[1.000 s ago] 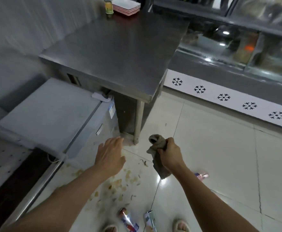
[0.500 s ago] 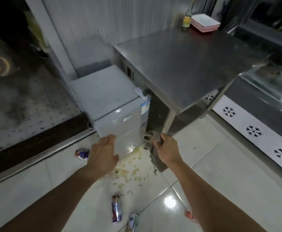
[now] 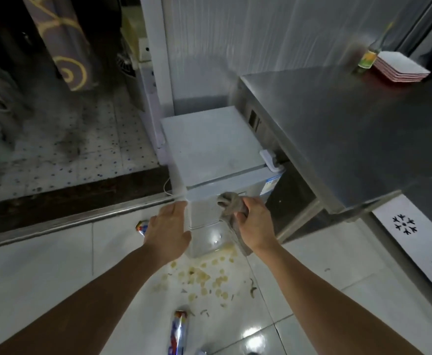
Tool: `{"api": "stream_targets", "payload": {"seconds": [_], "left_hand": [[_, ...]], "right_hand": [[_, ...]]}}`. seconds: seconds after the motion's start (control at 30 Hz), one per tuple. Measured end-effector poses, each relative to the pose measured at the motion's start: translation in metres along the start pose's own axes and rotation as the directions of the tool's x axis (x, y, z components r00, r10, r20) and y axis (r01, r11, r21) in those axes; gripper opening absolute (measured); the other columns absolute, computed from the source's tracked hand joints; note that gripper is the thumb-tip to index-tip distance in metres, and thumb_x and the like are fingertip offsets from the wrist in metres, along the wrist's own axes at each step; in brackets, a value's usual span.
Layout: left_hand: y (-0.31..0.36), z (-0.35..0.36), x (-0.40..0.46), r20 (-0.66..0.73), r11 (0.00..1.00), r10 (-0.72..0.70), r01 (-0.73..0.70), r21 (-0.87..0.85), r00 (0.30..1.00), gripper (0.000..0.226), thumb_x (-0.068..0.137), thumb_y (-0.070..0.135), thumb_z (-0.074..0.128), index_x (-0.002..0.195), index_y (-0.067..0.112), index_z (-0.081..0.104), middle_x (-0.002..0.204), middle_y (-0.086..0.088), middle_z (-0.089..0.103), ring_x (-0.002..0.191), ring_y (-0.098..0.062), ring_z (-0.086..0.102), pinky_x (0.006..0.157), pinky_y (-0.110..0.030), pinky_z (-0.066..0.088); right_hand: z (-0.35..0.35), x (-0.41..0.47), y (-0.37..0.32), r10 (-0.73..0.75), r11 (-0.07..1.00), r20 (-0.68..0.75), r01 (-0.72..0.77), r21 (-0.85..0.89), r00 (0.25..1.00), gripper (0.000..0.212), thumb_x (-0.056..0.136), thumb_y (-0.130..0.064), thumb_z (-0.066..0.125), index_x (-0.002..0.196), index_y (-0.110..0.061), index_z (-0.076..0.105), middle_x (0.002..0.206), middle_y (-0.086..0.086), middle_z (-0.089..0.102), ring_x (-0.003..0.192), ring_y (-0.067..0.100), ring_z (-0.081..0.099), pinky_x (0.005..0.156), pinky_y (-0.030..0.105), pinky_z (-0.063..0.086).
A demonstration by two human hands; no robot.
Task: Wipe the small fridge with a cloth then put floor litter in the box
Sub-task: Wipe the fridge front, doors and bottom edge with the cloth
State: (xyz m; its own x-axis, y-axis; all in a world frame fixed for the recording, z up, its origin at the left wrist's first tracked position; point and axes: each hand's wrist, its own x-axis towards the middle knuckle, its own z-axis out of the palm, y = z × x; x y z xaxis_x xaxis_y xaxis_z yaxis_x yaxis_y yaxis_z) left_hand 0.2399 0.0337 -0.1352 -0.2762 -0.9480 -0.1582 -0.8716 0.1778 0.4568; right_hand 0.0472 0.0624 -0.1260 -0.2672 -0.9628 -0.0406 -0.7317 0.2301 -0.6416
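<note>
Over at the far left, beyond a metal threshold strip (image 3: pixel 76 219), lies a dim speckled floor (image 3: pixel 63 155) with a patterned curtain (image 3: pixel 63 47) hanging above it. On the white tiles nearer us, a crumpled snack wrapper (image 3: pixel 141 227) peeks out just left of the left hand (image 3: pixel 168 230), whose fingers are straight and held together, the fingertips at the lower left front corner of the small fridge (image 3: pixel 209 147) (whether they actually touch the door I cannot tell). That hand holds nothing.

Below the hands, a scatter of pale food scraps (image 3: pixel 199 278) is spread over the floor right at the fridge's foot, and a second wrapper (image 3: pixel 177 334), red, blue and silver, lies closer to the person, between the two forearms.

The fridge itself stands against the wall, tucked just beside a steel tabletop (image 3: pixel 350 129), its white top bare and a blue label on the upper right of its door. The right hand (image 3: pixel 254 221) is curled tight around a grey-brown cloth (image 3: pixel 231 203); one bunched end pokes up against the top of the fridge door, the other hangs down past the wrist.

Farther right, at the back of the tabletop, a bottle (image 3: pixel 370 56) with a yellow label stands touching a stack of red-and-white trays (image 3: pixel 402 66). A white panel with black snowflake marks (image 3: pixel 414 231) runs along the floor at the right edge.
</note>
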Motion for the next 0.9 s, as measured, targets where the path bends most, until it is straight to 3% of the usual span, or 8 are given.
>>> {"api": "stream_targets", "payload": {"seconds": [0.13,0.27,0.4,0.47,0.63,0.73,0.9], "left_hand": [[-0.003,0.021,0.016,-0.058,0.996,-0.075,0.072,-0.062,0.995,0.058,0.081,0.024,0.064,0.133,0.021,0.039,0.131,-0.002,0.051,0.121,-0.019,0.046,0.096,-0.03,0.04],[-0.001,0.044,0.032,-0.124,0.968,-0.212,0.191,-0.162,0.969,0.058,0.081,0.017,0.066,0.133,0.018,0.04,0.127,-0.005,0.055,0.119,-0.023,0.05,0.097,-0.035,0.043],[0.004,0.062,0.044,-0.147,0.929,-0.313,0.269,-0.255,0.938,0.057,0.081,0.01,0.066,0.131,0.017,0.039,0.123,-0.006,0.056,0.115,-0.024,0.053,0.096,-0.041,0.048],[0.003,0.07,0.051,-0.163,0.918,-0.345,0.296,-0.265,0.924,0.054,0.083,0.005,0.062,0.13,0.018,0.039,0.123,-0.005,0.055,0.115,-0.023,0.052,0.096,-0.04,0.047],[-0.012,0.082,0.063,-0.263,0.908,-0.38,0.303,-0.29,0.887,0.053,0.082,-0.002,0.051,0.128,0.021,0.039,0.123,-0.001,0.055,0.116,-0.02,0.051,0.097,-0.039,0.045],[-0.023,0.087,0.067,-0.324,0.924,-0.344,0.256,-0.286,0.881,0.056,0.08,-0.003,0.052,0.127,0.023,0.037,0.123,-0.001,0.055,0.115,-0.021,0.052,0.096,-0.04,0.046],[-0.026,0.103,0.077,-0.409,0.945,-0.262,0.147,-0.291,0.874,0.065,0.077,-0.008,0.045,0.133,0.02,0.032,0.131,-0.003,0.052,0.124,-0.02,0.046,0.103,-0.036,0.04]], "right_hand": [[0.015,0.042,-0.003,-0.131,0.991,0.024,0.13,0.041,0.991,0.039,0.086,-0.014,0.065,0.124,-0.01,0.056,0.119,0.007,0.062,0.112,0.02,0.057,0.099,0.027,0.043],[0.041,0.081,0.001,-0.307,0.952,0.005,0.306,0.022,0.952,0.041,0.083,-0.01,0.067,0.122,-0.011,0.057,0.119,0.008,0.061,0.111,0.024,0.056,0.095,0.035,0.047],[0.08,0.099,0.015,-0.47,0.871,0.106,0.48,-0.106,0.876,0.047,0.083,-0.015,0.066,0.128,-0.016,0.054,0.127,0.006,0.053,0.117,0.024,0.048,0.094,0.035,0.045],[0.102,0.1,0.024,-0.571,0.772,0.169,0.595,-0.224,0.804,0.042,0.08,-0.021,0.069,0.121,-0.017,0.059,0.124,0.007,0.053,0.116,0.026,0.048,0.095,0.035,0.042],[0.139,0.106,0.028,-0.747,0.627,0.023,0.716,-0.308,0.664,0.024,0.079,-0.03,0.061,0.101,-0.022,0.064,0.105,0.003,0.058,0.101,0.023,0.049,0.083,0.035,0.046],[0.149,0.116,0.037,-0.807,0.557,-0.029,0.743,-0.371,0.59,0.033,0.072,-0.026,0.073,0.103,-0.023,0.065,0.103,0.001,0.059,0.098,0.021,0.046,0.078,0.033,0.044],[0.146,0.125,0.062,-0.863,0.497,-0.131,0.777,-0.387,0.487,0.034,0.072,-0.025,0.056,0.104,-0.017,0.065,0.106,0.005,0.062,0.102,0.024,0.044,0.084,0.038,0.044]]}}
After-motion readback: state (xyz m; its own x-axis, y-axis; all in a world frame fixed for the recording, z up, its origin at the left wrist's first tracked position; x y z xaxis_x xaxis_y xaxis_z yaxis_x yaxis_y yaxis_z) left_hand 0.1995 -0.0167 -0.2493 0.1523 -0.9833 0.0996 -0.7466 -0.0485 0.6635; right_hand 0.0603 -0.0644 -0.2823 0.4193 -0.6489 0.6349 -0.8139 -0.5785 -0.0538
